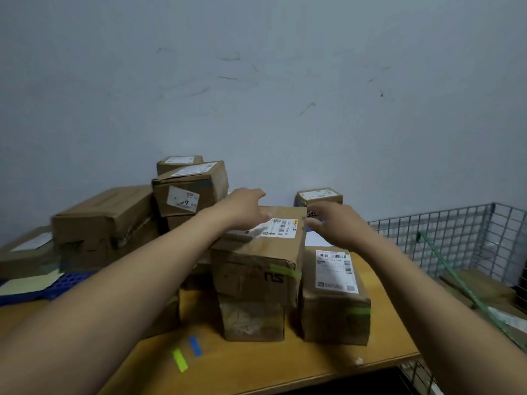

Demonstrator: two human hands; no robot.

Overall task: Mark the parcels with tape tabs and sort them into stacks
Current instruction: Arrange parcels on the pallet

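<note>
My forearms flank the top parcel (256,243), left hand (245,208) and right hand (335,225) open-fingered. Overhanging the box beneath (253,320), it could tip.

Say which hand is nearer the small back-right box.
Right. The right hand is just in front of the small box; the left hand is farther left, over the top parcel.

About ten parcels (254,276) — two loose tabs (195,345)
</note>
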